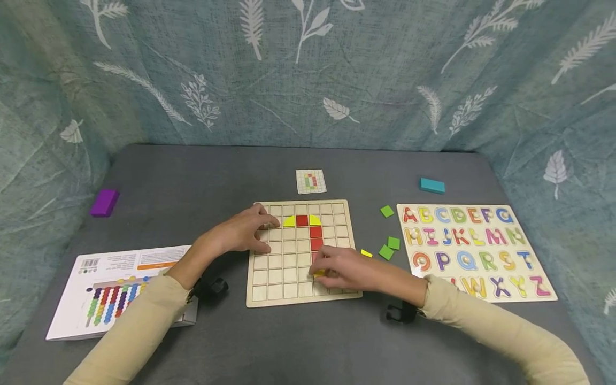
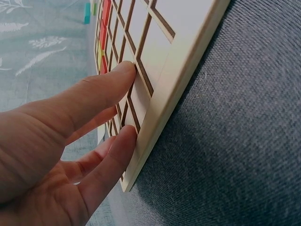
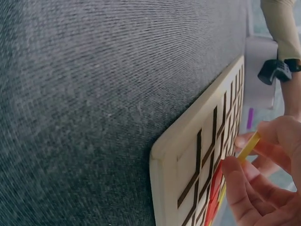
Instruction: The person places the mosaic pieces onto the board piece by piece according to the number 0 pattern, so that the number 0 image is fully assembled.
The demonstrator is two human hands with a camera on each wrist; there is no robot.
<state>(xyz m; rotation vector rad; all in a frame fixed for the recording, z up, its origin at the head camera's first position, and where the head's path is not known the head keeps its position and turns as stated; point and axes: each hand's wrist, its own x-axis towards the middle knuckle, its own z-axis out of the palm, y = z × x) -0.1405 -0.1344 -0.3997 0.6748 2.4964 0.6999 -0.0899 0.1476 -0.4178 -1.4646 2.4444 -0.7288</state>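
Right hand (image 1: 347, 269), fingers curled, pinches a thin yellow tile (image 1: 320, 272) between thumb and fingertips directly over the near-right cells of the wooden grid board (image 1: 269, 291). The tile sits at the fingertips, just near of the lowest red tile in the column of red tiles (image 1: 316, 238), so the cell below it lies straight under the hand. In the right wrist view the yellow tile (image 3: 249, 147) is held edge-on and tilted against the board face (image 3: 188, 155), not yet flat in a cell.

Left hand (image 1: 240, 231) lies flat-fingered on the board's far-left cells; the left wrist view shows its fingertips (image 2: 123, 70) pressing the pale wood near the board's edge (image 2: 178, 89), holding nothing. The right hand is the nearer to the yellow tile.

Materials: the board is light, smooth plywood, square, with dark routed lines dividing it into square cells. Filled cells form a far row of yellow, red, yellow with the red column descending from it. The tabletop (image 1: 308, 342) is grey, coarse-woven fabric. Loose green square tiles (image 1: 386, 252) and a small yellow piece (image 1: 366, 253) lie just right of the board. Farther right is a wooden alphabet puzzle (image 1: 476, 248); a small pattern card (image 1: 310, 181) lies beyond the board.
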